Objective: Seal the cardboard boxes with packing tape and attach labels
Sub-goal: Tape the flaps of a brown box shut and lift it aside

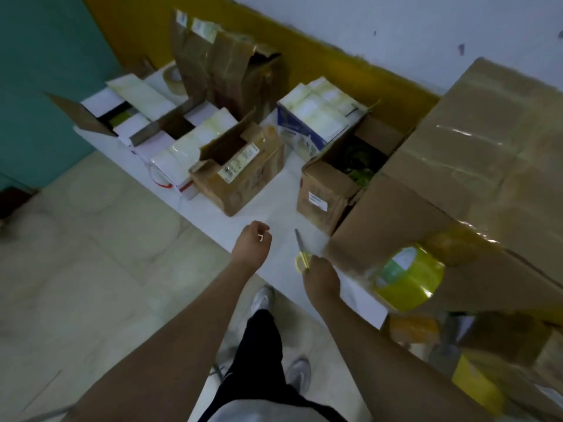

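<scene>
A large cardboard box (475,166) with glossy tape on its top stands at the right of the white table (274,205). A yellowish roll of packing tape (409,277) hangs at its near side. My right hand (323,278) holds yellow-handled scissors (301,251) by the handles, blades pointing away over the table. My left hand (254,242) hovers above the table edge with fingers curled; a small white scrap shows at it. Two smaller open boxes (243,175) (329,193) sit in the middle.
White packets with labels (320,114) and a flat open carton (146,123) crowd the table's back and left. A tall brown box (225,68) and another tape roll (173,77) stand near the wall. More boxes (502,345) lie under the table at right. Tiled floor lies left.
</scene>
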### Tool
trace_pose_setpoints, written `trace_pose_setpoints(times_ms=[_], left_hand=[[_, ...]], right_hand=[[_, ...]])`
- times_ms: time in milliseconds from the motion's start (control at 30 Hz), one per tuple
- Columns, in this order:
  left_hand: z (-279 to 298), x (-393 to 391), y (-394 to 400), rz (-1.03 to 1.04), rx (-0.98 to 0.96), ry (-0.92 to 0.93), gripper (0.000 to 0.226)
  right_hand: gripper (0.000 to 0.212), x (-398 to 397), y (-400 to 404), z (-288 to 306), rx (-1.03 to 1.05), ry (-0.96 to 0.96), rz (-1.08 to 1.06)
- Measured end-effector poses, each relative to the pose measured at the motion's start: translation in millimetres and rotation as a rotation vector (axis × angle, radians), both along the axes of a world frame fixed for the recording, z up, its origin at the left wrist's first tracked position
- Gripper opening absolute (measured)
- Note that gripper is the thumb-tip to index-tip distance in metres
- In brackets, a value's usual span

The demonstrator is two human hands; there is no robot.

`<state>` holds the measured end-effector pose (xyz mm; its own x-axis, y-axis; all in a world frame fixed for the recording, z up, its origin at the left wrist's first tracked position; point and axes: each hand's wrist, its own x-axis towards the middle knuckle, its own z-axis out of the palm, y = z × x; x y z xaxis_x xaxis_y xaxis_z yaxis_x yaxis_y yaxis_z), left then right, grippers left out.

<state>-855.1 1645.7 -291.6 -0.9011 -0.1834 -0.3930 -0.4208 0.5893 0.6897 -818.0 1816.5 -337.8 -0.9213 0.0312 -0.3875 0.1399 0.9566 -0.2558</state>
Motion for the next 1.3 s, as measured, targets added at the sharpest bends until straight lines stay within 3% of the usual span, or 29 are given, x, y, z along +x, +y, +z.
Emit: trace_pose_setpoints(times_ms=[133, 300, 367, 467, 600, 733, 1033, 1300], left_hand=[[-28.5, -8.9, -4.7, -0.033, -0.027, -0.087, 0.031], [-49.1, -21.5, -7.9, -0.072, -0.042, -0.102, 0.031], [-53.8, -26.8, -8.8, -0.087, -0.056, -0.107, 0.03], [-56.6, -32.9, -8.9, -0.098, -0.069, -0.106, 0.031], [-50.3, -36.7, -9.8, -0.071, -0.057, -0.091, 0.031], [-32.0, -30.7, -14.8, 0.037, -0.032, -0.078, 0.032], [45.7, -5.0, 8.1, 0.23, 0.129, 0.135, 0.028], [118.4, 40.4, 73.2, 0.282, 0.564, 0.332, 0.012]], right_hand=[[0.022, -6.7, 3.4, -34.1, 0.0, -0.066, -0.056], [0.014, -23.6, -15.2, -58.4, 0.003, 0.033, -0.165], [0.02, -29.1, -17.5, -68.0, -0.005, 0.084, -0.231], [0.021, -32.1, -19.5, -58.2, -0.019, -0.038, -0.261], [0.029, -30.0, -24.8, -40.7, -0.055, -0.042, -0.308], [0.02, -26.2, -40.8, -16.3, -0.359, 0.035, -0.416], [0.026, -8.5, -43.2, 105.9, -0.582, 0.309, -0.36], [0.034, 46.2, 27.3, 280.2, -0.763, 0.568, -0.109]])
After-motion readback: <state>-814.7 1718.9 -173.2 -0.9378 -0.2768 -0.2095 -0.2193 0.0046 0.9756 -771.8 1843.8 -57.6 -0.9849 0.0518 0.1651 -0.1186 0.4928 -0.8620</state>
